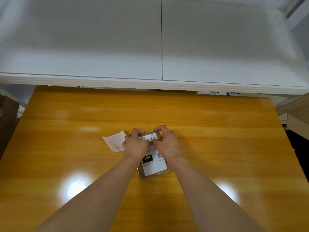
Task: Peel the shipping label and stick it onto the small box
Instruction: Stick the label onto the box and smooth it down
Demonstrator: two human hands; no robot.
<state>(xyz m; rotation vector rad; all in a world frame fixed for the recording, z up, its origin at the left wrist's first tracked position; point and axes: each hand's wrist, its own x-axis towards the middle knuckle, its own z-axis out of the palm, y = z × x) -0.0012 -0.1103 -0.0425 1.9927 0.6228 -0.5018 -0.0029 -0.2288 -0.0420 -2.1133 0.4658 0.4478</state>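
Note:
A small brown cardboard box (143,175) lies on the wooden table (83,148), a little right of centre. The white shipping label (154,164), with a black "15H" block and a QR code, lies flat on the box's top face. My left hand (135,144) and my right hand (167,143) both rest on the far part of the label with curled fingers, pressing it down on the box. They hide the middle of the label. The peeled backing paper (113,142) lies on the table just left of my left hand, its far corner curled up.
Beyond the table's far edge runs a white ledge (150,84) with a grey-white panel wall above it. Brown cartons stand off the table's left side (8,111) and right side (294,111). Lamp glare marks the glossy tabletop near the front.

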